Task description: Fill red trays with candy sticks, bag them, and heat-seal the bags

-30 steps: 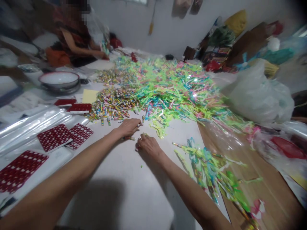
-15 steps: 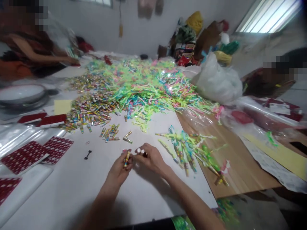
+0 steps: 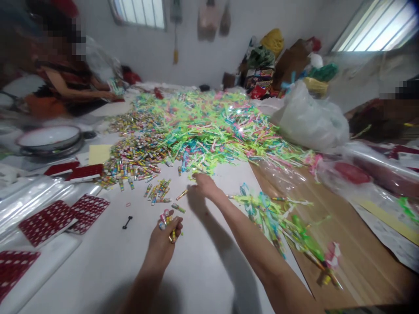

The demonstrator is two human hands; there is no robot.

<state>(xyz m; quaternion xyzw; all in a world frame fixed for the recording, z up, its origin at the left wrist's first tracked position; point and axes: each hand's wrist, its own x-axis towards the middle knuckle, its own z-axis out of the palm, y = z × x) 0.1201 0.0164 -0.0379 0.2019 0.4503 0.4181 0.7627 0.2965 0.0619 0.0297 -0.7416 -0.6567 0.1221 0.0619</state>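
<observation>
— So, left hand (image 3: 163, 233)?
— Curled around a small bunch of little colourful paper-wrapped tubes (image 3: 166, 218), fingers closed on them, ends poking up past the fingertips. Held just above the white tabletop (image 3: 209, 270), near the front edge.
— And the right hand (image 3: 204, 183)?
— Stretched forward, arm long across the white tabletop, fingertips down at the near fringe of the big heap of neon plastic strips (image 3: 212, 126). Touching or pinching a strip there; cannot tell which, too blurred at the fingers.
— Anything between the two hands?
— A few loose tubes (image 3: 159, 192) scattered on the white surface, ahead and slightly left of the left hand. Behind them, a much larger pile of the same tubes (image 3: 137, 152), running up against the neon heap.
— To the right?
— A bundle of finished pieces (image 3: 278, 218), tubes with green and blue strips tied on, lying across the edge of the white sheet and onto the brown board (image 3: 360, 253).
— Left side?
— Red patterned cards (image 3: 49, 220) on clear plastic film, a small black object (image 3: 127, 223) lying by itself, a round bowl (image 3: 49, 137) further back.
— Others nearby?
— One person (image 3: 65, 85) seated at the far left corner, hands at the table. A large white plastic bag (image 3: 310, 120) beyond the heap on the right.
</observation>
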